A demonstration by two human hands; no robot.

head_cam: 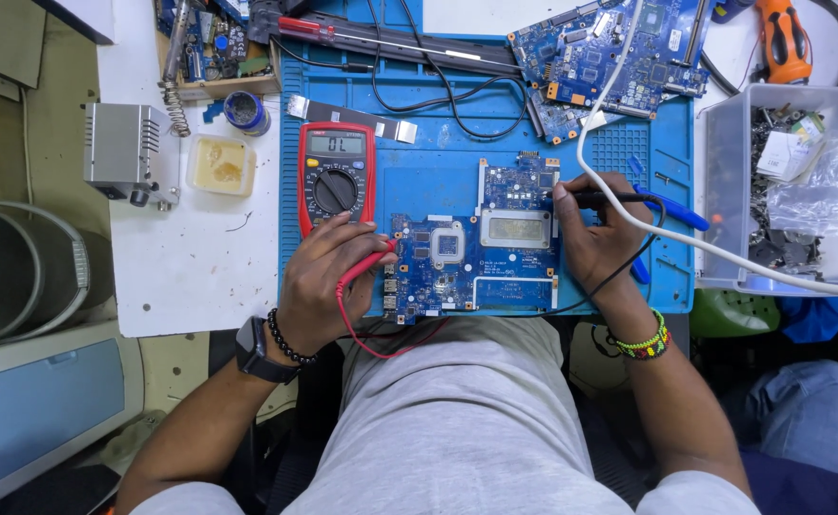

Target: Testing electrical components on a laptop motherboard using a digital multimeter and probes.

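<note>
A blue circuit board [476, 248] lies on a blue work mat [438, 143] in front of me. My left hand [323, 277] holds a red test probe [366, 265] with its tip at the board's left edge. My right hand [595, 234] holds a black test probe [590, 198] with its tip on the board's upper right part. A red multimeter [336, 176] with a round dial lies on the mat just above my left hand. Red and black leads run down toward my lap.
More blue circuit boards [600, 57] lie at the mat's far right. A clear bin of parts [786, 181] stands at the right, a white cable [648, 224] crossing it. A soldering stand [128, 148], a flux dish [220, 164] and an orange-handled tool [783, 38] are nearby.
</note>
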